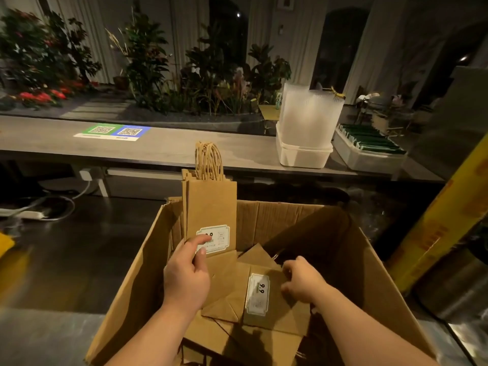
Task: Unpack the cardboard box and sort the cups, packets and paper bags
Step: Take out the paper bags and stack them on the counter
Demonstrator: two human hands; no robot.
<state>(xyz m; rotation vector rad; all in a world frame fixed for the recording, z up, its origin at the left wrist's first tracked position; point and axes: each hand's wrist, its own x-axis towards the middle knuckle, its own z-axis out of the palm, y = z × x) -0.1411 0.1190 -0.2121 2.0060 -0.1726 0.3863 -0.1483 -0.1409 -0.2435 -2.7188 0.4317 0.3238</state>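
A big cardboard box (126, 286) sits open right in front of the person. Both arms reach down into it.

The right hand (303, 283) is low inside the box. Its fingers are bent and curl over the edge of some flat bags (232, 299) that lie on their sides in a messy pile. The top one has a white label (258, 291) with "9.9" on it. The fingertips are hidden, so how tight the grip is cannot be told.

The left hand (187, 278) is on the left side of the box. It holds a standing bundle of bags (211, 207) by the bottom. The thumb and first finger press on the front, right on another white sticker. The other fingers are hidden. The bundle stands straight up, and its string handles (208, 162) poke out above the box's back wall.

A long yellow box (433, 220) leans at the right. On the dark floor to the left lies a white power strip (29, 214) with cords.

Behind the box runs a long grey counter (184, 151). On its right end stands a white tub (303, 154) with tall stacks of clear cups (309, 114). Just beside it is a white tray (364, 158) full of green packets (369, 141). Farther left on the counter lies a green and blue sign (113, 132) with square codes.

Far back grow leafy plants (148, 62) and red flowers (39, 96).
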